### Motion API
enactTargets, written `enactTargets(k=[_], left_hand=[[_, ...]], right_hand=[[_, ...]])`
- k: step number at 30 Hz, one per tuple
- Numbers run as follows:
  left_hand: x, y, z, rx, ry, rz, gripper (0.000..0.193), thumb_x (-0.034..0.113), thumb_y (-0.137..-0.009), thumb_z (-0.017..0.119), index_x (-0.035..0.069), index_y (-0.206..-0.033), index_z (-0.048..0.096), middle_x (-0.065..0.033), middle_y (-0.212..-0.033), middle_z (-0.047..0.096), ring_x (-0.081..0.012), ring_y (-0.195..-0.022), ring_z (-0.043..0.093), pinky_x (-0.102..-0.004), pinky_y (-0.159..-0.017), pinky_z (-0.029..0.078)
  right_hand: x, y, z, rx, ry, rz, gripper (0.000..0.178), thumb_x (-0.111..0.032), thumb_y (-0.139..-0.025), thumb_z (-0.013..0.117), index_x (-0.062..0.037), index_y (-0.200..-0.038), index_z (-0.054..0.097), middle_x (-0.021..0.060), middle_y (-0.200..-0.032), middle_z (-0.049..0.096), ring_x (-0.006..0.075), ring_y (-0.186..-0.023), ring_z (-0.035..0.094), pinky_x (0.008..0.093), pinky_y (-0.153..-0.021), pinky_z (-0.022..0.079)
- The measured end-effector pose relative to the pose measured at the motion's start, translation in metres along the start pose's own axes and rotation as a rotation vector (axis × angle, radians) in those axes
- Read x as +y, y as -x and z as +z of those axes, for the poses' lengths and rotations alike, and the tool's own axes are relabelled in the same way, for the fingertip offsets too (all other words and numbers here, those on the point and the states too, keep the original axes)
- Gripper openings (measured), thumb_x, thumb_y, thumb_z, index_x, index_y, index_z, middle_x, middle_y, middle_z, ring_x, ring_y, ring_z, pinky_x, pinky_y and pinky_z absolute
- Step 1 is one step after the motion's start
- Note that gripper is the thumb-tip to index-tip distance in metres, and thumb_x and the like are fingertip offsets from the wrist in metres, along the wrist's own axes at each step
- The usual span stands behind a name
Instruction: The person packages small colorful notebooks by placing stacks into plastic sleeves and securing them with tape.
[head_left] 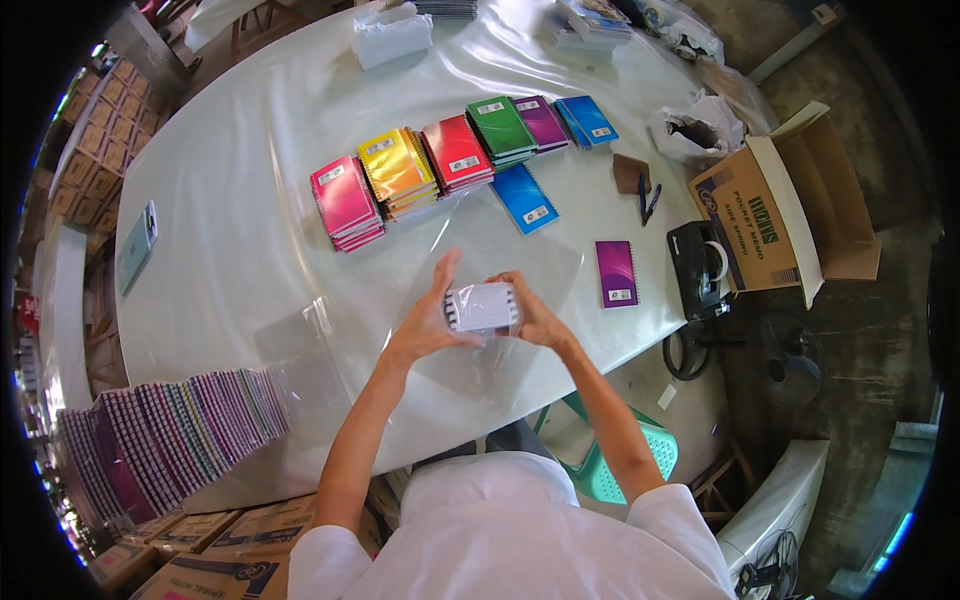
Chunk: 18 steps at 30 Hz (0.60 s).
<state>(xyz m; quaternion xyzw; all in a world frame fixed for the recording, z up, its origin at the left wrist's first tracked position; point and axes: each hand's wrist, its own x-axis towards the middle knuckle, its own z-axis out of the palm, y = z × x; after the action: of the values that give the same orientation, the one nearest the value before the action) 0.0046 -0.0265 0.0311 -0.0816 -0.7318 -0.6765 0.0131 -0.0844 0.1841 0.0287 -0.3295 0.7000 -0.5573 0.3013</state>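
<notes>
Between my hands, above the near middle of the table, is a small stack of spiral notebooks [482, 307] inside a clear plastic wrapper, its white page edges and dark coils showing. My left hand [424, 318] cups its left end, one finger pointing up and away from it. Around the right end, my right hand [535, 315] closes with bent fingers. Beyond them a row of notebook piles crosses the table: pink [343, 190], yellow [393, 158], red [457, 148], green [500, 124], purple [538, 118] and blue [590, 118]. A single blue notebook [525, 200] lies in front.
A purple notebook [617, 274] lies right, beside a black tape dispenser [696, 268] and an open carton [750, 215]. Pens [648, 200] and a brown wallet-like item [630, 173] are nearby. Clear plastic sleeves [310, 365] and a long notebook stack [175, 435] occupy the left. A green stool [610, 465] stands below.
</notes>
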Motion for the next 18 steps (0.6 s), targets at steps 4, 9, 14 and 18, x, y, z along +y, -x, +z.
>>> enactTargets(k=[4,9,14,18], left_hand=[[0.023,0.003,-0.008,-0.066,0.008,-0.083,0.118,0.048,-0.063,0.083,0.013,-0.152,0.014,-0.0130,-0.155,0.024,-0.0254,-0.144,0.018,-0.0381,-0.115,0.014],[0.073,-0.006,-0.008,0.096,0.196,-0.048,0.102,0.067,-0.078,0.058,0.009,-0.151,0.017,-0.0126,-0.154,0.025,-0.0277,-0.143,0.019,-0.0400,-0.115,0.017],[0.064,0.018,-0.022,0.542,0.249,-0.013,0.108,0.077,-0.075,0.048,0.008,-0.151,0.016,-0.0094,-0.157,0.015,-0.0296,-0.144,0.016,-0.0445,-0.114,0.018],[0.007,0.055,-0.014,0.464,0.244,-0.049,0.089,0.053,-0.076,0.069,0.007,-0.144,0.035,-0.0109,-0.157,0.015,-0.0303,-0.145,0.012,-0.0444,-0.115,0.017]], right_hand=[[-0.043,0.005,-0.017,-0.060,0.081,-0.118,0.089,-0.003,-0.054,0.085,-0.0108,-0.130,0.039,0.0140,-0.134,0.047,0.0305,-0.133,0.036,0.0442,-0.110,0.032],[-0.120,-0.004,-0.039,-0.204,0.617,-0.439,0.059,-0.013,-0.062,0.082,-0.0162,-0.115,0.057,0.0101,-0.138,0.045,0.0308,-0.136,0.032,0.0506,-0.112,0.026],[-0.156,-0.019,-0.020,-0.002,0.646,-0.493,0.034,-0.012,-0.072,0.074,-0.0111,-0.103,0.060,0.0069,-0.118,0.060,0.0273,-0.115,0.051,0.0473,-0.103,0.035],[-0.136,-0.045,0.001,-0.161,0.954,-0.269,0.023,-0.010,-0.078,0.068,-0.0076,-0.099,0.061,0.0083,-0.099,0.065,0.0273,-0.098,0.058,0.0412,-0.090,0.043]])
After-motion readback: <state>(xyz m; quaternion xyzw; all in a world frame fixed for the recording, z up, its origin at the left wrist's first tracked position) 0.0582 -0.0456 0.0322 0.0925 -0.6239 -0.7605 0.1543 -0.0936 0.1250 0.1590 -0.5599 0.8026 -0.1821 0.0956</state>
